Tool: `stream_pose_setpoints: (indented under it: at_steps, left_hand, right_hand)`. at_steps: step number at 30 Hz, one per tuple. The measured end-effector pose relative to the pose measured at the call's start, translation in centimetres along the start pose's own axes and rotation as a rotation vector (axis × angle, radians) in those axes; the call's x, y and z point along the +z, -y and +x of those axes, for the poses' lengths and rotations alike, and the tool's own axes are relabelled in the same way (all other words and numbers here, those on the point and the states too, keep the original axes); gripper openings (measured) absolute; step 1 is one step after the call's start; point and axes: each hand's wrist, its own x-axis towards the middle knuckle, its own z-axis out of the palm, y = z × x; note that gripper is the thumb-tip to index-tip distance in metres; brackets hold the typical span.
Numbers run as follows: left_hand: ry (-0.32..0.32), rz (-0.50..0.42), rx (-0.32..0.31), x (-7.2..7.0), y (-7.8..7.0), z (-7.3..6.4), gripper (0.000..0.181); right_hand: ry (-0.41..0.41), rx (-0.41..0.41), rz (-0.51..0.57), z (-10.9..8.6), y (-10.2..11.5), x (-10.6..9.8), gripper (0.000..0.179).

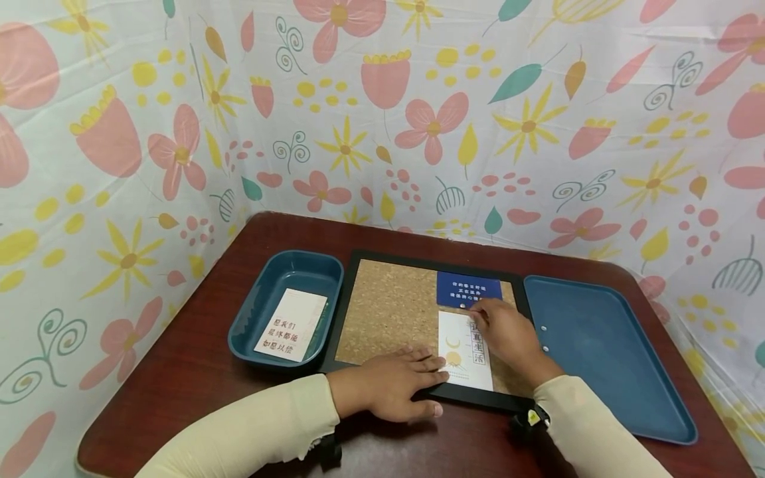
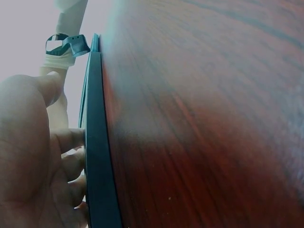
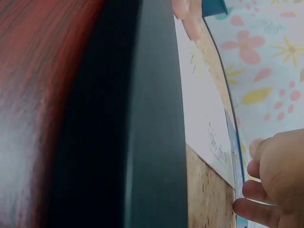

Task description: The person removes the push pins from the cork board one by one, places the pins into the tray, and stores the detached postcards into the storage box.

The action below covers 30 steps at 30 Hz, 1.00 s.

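A framed cork board lies on the table. On it are a blue card with white writing and, just below, a white card with a yellow drawing and black characters. My left hand rests flat on the board's lower edge, fingertips on the white card's lower left. My right hand is at that card's top edge, its thumb and fingertips bent close together; whatever lies between them is hidden. Right beside the fingertips is a silver thumbtack at the blue card's bottom edge.
Left of the board stands a deep blue tray with a white card in it. To the right lies a flat blue tray, with two small silver tacks near its left edge. A floral curtain hangs behind the table.
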Motion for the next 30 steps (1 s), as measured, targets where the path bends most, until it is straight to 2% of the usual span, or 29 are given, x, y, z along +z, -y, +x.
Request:
stream_pose_setpoints:
  at_steps: [5, 13, 23, 30]
  left_hand:
    - [0.002, 0.003, -0.002, -0.1, 0.0, 0.0, 0.069]
    - [0.001, -0.01, -0.002, -0.1, 0.1, -0.1, 0.069]
    - [-0.007, -0.019, 0.009, 0.0, 0.1, -0.1, 0.069]
    - [-0.013, -0.014, 0.014, 0.0, 0.1, 0.0, 0.069]
  right_hand:
    - [-0.021, -0.005, -0.017, -0.2, -0.5, -0.2, 0.011]
    - [-0.008, 0.019, -0.027, -0.5, -0.9, -0.7, 0.012]
    - [-0.034, -0.012, -0.017, -1.1, -1.8, -1.4, 0.011]
    - [-0.037, -0.003, -0.036, -1.4, -2.5, -2.1, 0.011]
